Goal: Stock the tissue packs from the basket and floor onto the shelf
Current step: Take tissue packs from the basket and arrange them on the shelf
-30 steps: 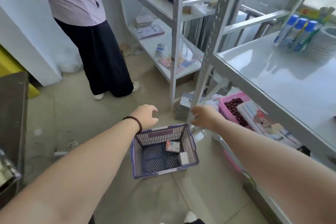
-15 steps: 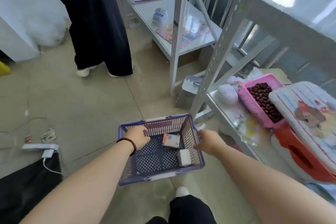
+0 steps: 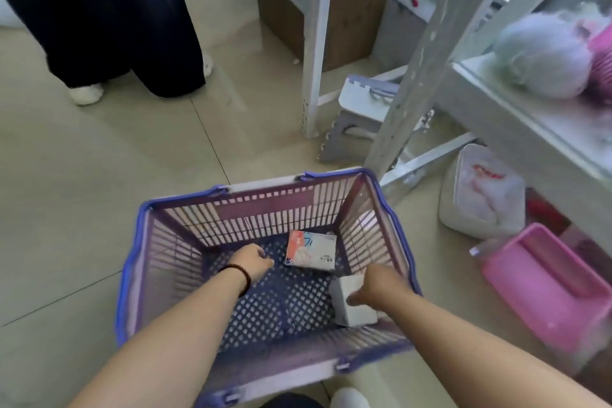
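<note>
Two tissue packs in a purple plastic basket (image 3: 265, 275) on the tiled floor, seen from above. Printed pack (image 3: 311, 250), flat and rectangular, white with a red end, lying on the perforated bottom toward the basket's far right corner. Plain white pack (image 3: 349, 306), blockier, against the basket's right wall, nearer the wearer. Left hand (image 3: 253, 260) down inside the basket just left of the printed pack, fingers loosely curled, near it but not touching, holding nothing. Right hand (image 3: 381, 286) over the white pack, fingers spread across its top and right side; grip half open and touching, not yet visibly closed around it. Likely handling, judged from appearance: both packs light, soft-bodied, wrapped in smooth film, so easily dented if squeezed hard and liable to slide from a loose pinch. Best hold probably across the short width, thumb on one long side and fingers on the other, moderate pressure only. Printed pack lying flat, so probably needing a fingertip under an edge or a slide against the basket wall before lifting. Beyond the basket's far right corner, a pale metal shelf (image 3: 516, 116) with a low board already carrying soft bundled goods. Another person's dark trouser legs (image 3: 109, 16) beyond the basket's far left. Pink tray (image 3: 543, 288) on the floor to the basket's right.
</note>
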